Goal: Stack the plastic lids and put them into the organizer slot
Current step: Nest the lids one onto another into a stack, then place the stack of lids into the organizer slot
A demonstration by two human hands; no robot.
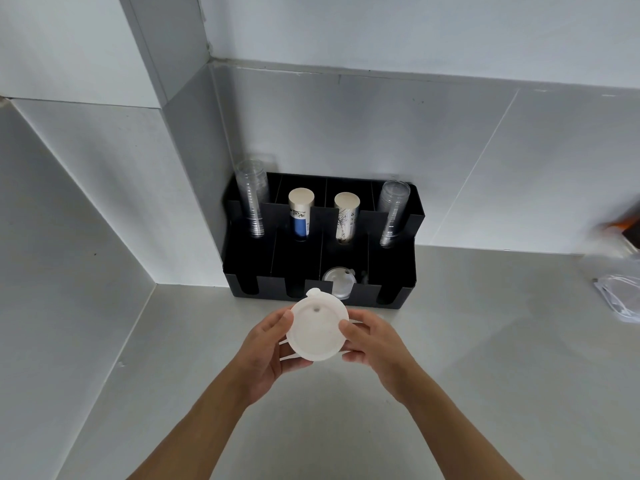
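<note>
Fingers of the left hand and right hand are closing around a white lid stack; keeping its edges squared should help it enter the organizer's slot at twelve o'clock, where a clear lid is already lying.

One camera sat on the person's head. It looked forward and down at the surface, close above the hands, toward a black organizer in the wall corner.
</note>
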